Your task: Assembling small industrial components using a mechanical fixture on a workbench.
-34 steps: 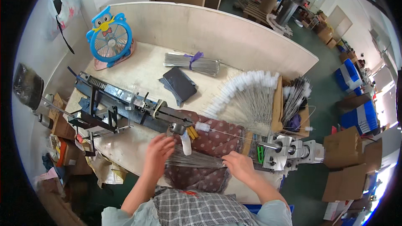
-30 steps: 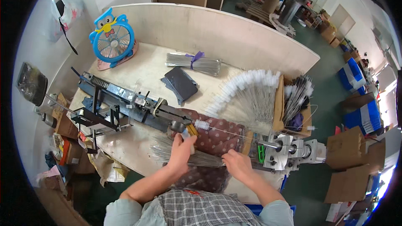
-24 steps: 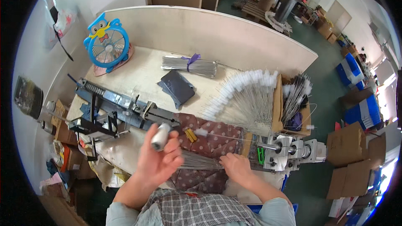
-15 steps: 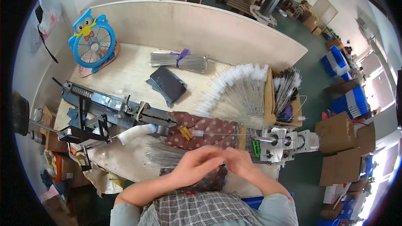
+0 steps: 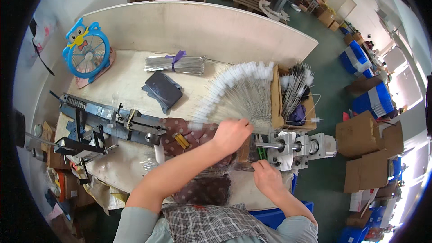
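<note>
Since half a second ago my left hand (image 5: 231, 132) has reached up, fingers curled onto the fanned wire brushes (image 5: 234, 92); my right hand (image 5: 266, 177) rests by the spindle machine (image 5: 299, 146), grip unclear.

Counts: 2 hands in view, left hand (image 5: 231, 134) and right hand (image 5: 266, 177). 1 worktop (image 5: 130, 74). 1 blue owl-shaped fan (image 5: 86, 50). 1 tied bundle of wires (image 5: 174, 64), purple tie. 1 dark pouch (image 5: 163, 89). 1 long metal jig (image 5: 112, 119). 1 motor spindle unit (image 5: 299, 146). 1 open cardboard tray (image 5: 292, 99). White-tipped brushes (image 5: 234, 92) fanned out: dozens, too many to count.
</note>
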### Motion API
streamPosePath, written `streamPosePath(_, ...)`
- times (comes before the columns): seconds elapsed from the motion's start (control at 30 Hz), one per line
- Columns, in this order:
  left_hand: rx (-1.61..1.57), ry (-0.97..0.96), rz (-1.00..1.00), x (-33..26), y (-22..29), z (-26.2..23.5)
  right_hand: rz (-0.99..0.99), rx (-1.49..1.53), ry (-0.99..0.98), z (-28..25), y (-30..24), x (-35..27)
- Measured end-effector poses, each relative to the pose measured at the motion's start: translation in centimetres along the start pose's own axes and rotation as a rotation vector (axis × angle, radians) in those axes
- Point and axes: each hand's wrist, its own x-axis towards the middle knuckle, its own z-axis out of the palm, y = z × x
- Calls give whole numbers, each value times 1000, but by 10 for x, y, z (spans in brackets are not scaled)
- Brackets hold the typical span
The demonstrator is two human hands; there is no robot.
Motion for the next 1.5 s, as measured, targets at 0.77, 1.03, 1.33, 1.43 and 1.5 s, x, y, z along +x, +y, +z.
streamPosePath(0.77,-1102,118,-1056,-182,6,-96,-58,319,-213,-75,14,113)
streamPosePath(1.03,-2212,201,-1368,-180,-27,-65,-364,246,1,-46,-78,166)
streamPosePath(1.33,-2071,601,-1225,-174,-57,-136,-370,297,144,-9,-135,186)
streamPosePath(1.43,-1550,387,-1170,-154,-35,-126,-376,316,155,-9,-139,186)
streamPosePath(1.5,-482,-65,-1122,-162,-41,-106,-376,313,146,-11,-143,186)
